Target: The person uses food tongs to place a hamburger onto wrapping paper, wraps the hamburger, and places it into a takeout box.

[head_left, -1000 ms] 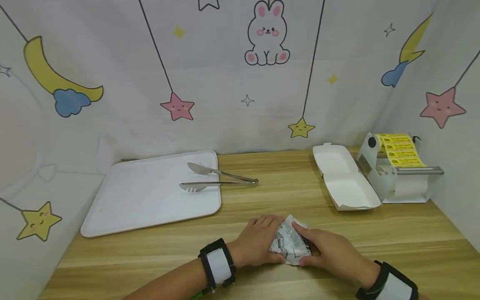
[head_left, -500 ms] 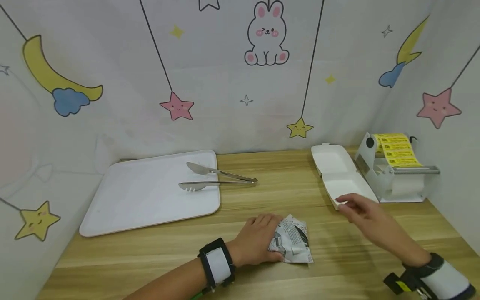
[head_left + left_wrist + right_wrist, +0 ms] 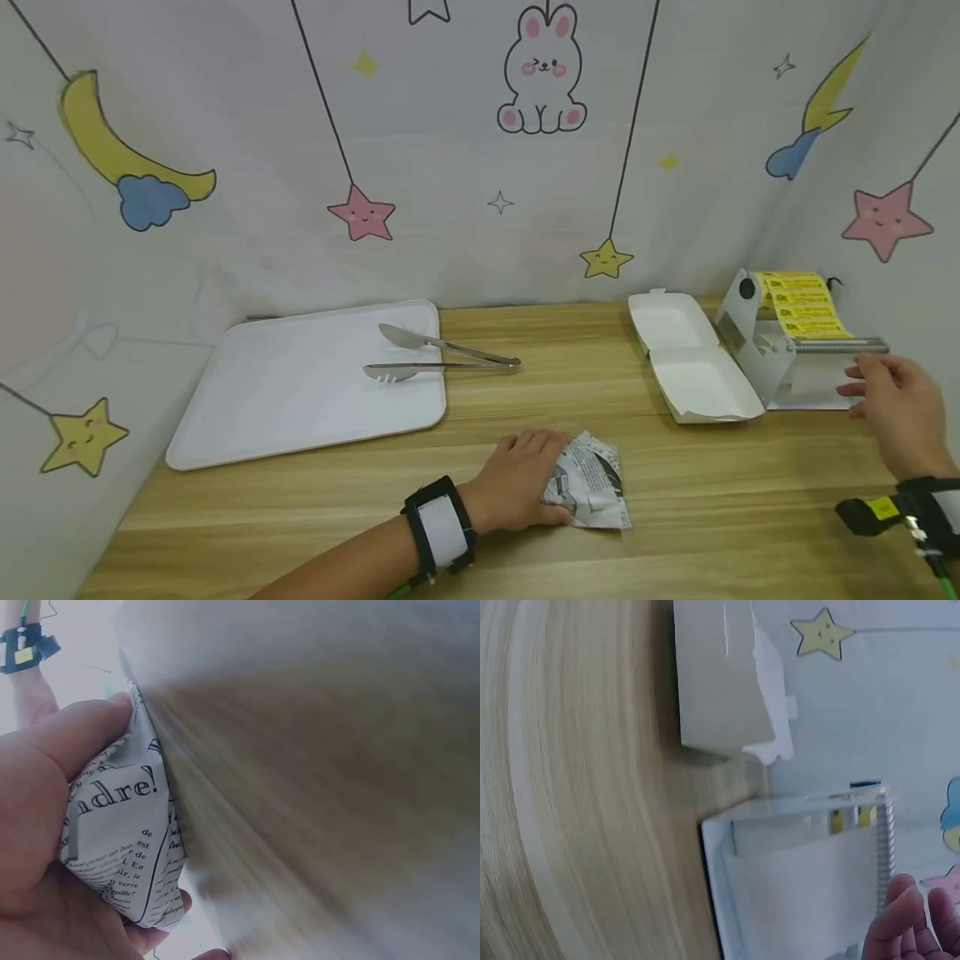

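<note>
My left hand grips a packet wrapped in newsprint-patterned paper on the table. Thumb and fingers curve round the packet in the left wrist view; its contents are hidden. Over at the right, my right hand is in front of a label dispenser, which carries a roll of yellow printed labels. Its fingers are loosely bent with nothing between them. The right wrist view has those fingers close to the dispenser's serrated edge; contact cannot be told.
An open white takeaway box stands left of the dispenser. Metal tongs lie with their tips on a white tray at the back left. Behind the wooden table hangs a printed cloth.
My right hand has let go of the packet and travelled right, past the takeaway box, to the dispenser. My left hand has stayed on the packet.
</note>
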